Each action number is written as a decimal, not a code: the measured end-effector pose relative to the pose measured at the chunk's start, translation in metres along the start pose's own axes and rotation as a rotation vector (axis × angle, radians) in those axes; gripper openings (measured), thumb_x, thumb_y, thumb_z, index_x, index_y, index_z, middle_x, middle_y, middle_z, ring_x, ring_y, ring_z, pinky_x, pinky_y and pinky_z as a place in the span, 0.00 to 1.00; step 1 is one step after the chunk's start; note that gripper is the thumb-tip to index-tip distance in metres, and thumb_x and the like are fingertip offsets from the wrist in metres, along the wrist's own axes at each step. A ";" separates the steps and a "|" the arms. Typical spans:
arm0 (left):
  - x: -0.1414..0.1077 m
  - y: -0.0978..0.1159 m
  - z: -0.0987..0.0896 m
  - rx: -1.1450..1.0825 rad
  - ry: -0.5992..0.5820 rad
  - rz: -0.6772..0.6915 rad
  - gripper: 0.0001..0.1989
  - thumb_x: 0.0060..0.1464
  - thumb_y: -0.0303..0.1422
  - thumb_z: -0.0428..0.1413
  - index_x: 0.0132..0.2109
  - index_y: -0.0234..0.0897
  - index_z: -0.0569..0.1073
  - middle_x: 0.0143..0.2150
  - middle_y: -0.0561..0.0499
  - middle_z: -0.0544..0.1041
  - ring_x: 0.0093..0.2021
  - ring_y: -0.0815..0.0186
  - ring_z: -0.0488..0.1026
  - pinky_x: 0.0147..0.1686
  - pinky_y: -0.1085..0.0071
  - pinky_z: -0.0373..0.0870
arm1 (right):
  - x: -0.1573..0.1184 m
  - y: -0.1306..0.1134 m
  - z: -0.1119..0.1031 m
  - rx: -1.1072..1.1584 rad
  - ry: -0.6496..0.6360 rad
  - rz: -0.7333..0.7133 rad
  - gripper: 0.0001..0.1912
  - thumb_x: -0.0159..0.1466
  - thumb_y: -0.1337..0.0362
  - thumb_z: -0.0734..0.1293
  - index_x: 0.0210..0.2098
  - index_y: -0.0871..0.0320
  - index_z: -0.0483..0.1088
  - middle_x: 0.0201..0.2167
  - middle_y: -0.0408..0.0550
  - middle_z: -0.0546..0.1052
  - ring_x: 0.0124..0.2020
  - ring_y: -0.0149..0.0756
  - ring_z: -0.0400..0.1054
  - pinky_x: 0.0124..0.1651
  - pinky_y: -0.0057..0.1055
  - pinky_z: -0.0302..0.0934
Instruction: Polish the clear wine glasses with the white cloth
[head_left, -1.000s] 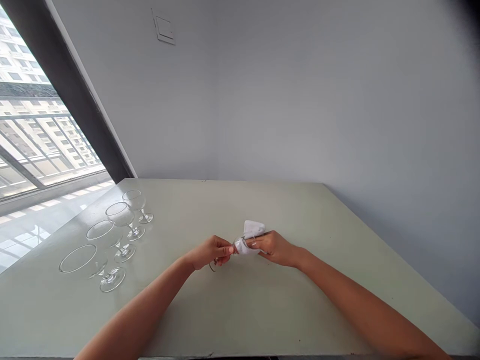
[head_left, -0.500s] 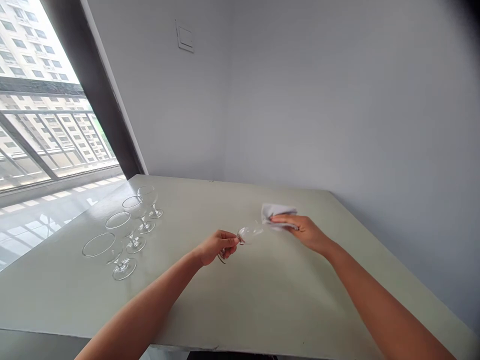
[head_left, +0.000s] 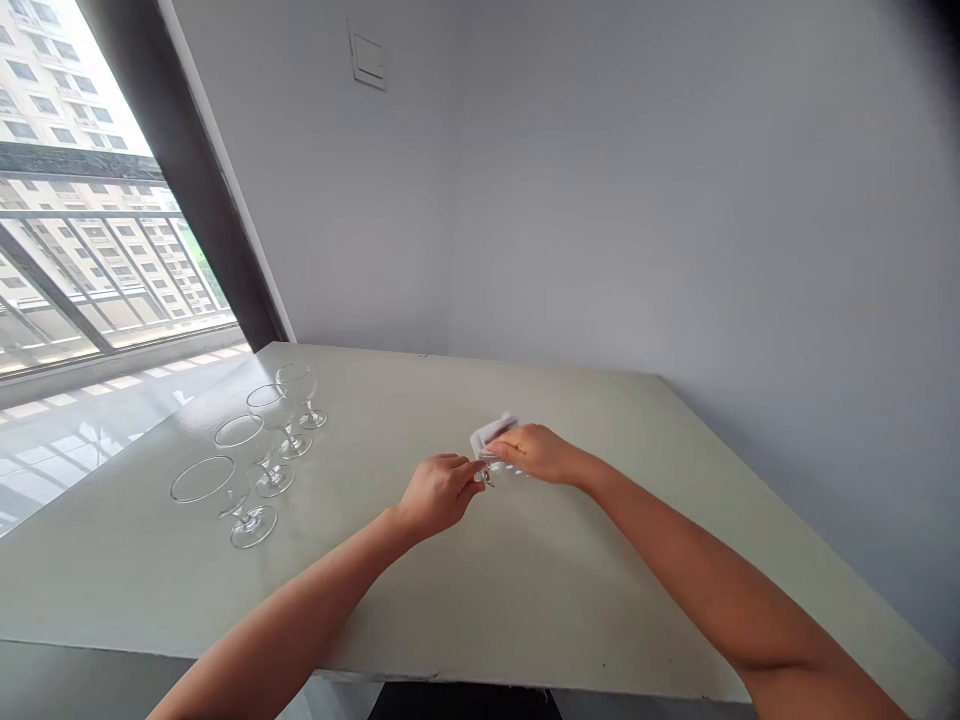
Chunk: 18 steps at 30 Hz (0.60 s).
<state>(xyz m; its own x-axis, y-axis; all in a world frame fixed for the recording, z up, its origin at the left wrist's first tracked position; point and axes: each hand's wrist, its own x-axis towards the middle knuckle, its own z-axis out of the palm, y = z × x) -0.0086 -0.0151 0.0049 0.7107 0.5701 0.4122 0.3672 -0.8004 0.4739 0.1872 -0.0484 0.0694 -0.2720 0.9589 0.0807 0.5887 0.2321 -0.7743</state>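
Note:
Over the middle of the table, my left hand (head_left: 441, 492) is closed on a stemmed glass (head_left: 488, 476), gripping it near its stem. Most of that glass is hidden behind my fingers and a white cloth (head_left: 491, 432). My right hand (head_left: 536, 452) pinches the folded cloth and presses it against the glass from the right. Fingertips of both hands nearly meet there. To the left, several clear stemmed glasses stand upright in a slanting row, the nearest glass (head_left: 251, 527) closest to my left forearm.
The pale table (head_left: 525, 590) reaches back to a grey wall (head_left: 637, 200) with a light switch (head_left: 368, 58). Behind the row of glasses, the table's left edge borders a bright tiled floor. A window with a railing (head_left: 97, 215) is at far left.
My right hand has moved left with the cloth, from apart from the glass to touching it. My left hand has turned, its back now facing up more.

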 end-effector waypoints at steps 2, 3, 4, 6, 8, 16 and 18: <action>0.000 -0.001 0.000 0.003 0.053 0.059 0.12 0.55 0.33 0.46 0.42 0.37 0.72 0.24 0.51 0.69 0.26 0.69 0.63 0.29 0.72 0.58 | 0.006 0.015 -0.009 0.309 -0.134 0.177 0.19 0.58 0.51 0.61 0.21 0.59 0.71 0.20 0.44 0.71 0.24 0.33 0.63 0.30 0.31 0.57; 0.001 -0.001 0.001 -0.024 0.085 0.033 0.12 0.56 0.34 0.46 0.43 0.37 0.71 0.25 0.51 0.70 0.26 0.69 0.64 0.29 0.72 0.59 | 0.008 0.021 -0.010 0.470 -0.144 0.235 0.20 0.58 0.50 0.61 0.22 0.60 0.70 0.20 0.45 0.71 0.24 0.32 0.63 0.29 0.31 0.58; 0.001 -0.002 0.002 -0.064 0.115 -0.025 0.13 0.56 0.35 0.46 0.44 0.37 0.70 0.27 0.51 0.71 0.26 0.70 0.64 0.30 0.73 0.59 | 0.009 0.026 -0.008 0.625 -0.087 0.270 0.20 0.58 0.50 0.61 0.24 0.60 0.70 0.21 0.45 0.71 0.24 0.33 0.64 0.29 0.31 0.58; 0.004 -0.005 0.005 -0.171 0.167 -0.197 0.16 0.55 0.36 0.47 0.49 0.40 0.67 0.28 0.53 0.70 0.27 0.71 0.63 0.30 0.73 0.60 | 0.011 0.030 0.006 0.846 0.095 0.289 0.20 0.58 0.49 0.59 0.28 0.61 0.69 0.24 0.47 0.71 0.27 0.35 0.65 0.30 0.33 0.60; 0.008 -0.006 0.006 -0.334 0.198 -0.375 0.21 0.54 0.37 0.47 0.56 0.42 0.62 0.27 0.55 0.69 0.26 0.71 0.63 0.29 0.74 0.60 | 0.012 0.026 0.028 0.905 0.243 0.235 0.20 0.60 0.49 0.57 0.35 0.60 0.68 0.30 0.49 0.72 0.33 0.38 0.66 0.33 0.35 0.62; 0.012 0.003 0.001 -0.993 0.318 -0.582 0.29 0.51 0.45 0.50 0.59 0.39 0.58 0.27 0.54 0.66 0.27 0.71 0.63 0.31 0.73 0.63 | 0.013 0.001 0.094 0.012 0.611 -0.201 0.23 0.66 0.61 0.51 0.60 0.54 0.47 0.51 0.56 0.59 0.51 0.41 0.56 0.51 0.41 0.55; 0.011 0.004 -0.002 -1.057 0.336 -0.583 0.29 0.53 0.48 0.46 0.57 0.38 0.61 0.28 0.52 0.69 0.30 0.69 0.65 0.33 0.72 0.63 | 0.015 0.003 0.099 -0.173 0.570 -0.305 0.24 0.65 0.64 0.51 0.61 0.54 0.45 0.51 0.57 0.57 0.51 0.42 0.55 0.50 0.41 0.56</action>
<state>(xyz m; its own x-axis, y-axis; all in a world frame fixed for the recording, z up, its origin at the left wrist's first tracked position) -0.0001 -0.0116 0.0127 0.3594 0.9325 0.0352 -0.1955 0.0383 0.9800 0.1090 -0.0493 0.0061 -0.0284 0.7712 0.6359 0.6756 0.4837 -0.5564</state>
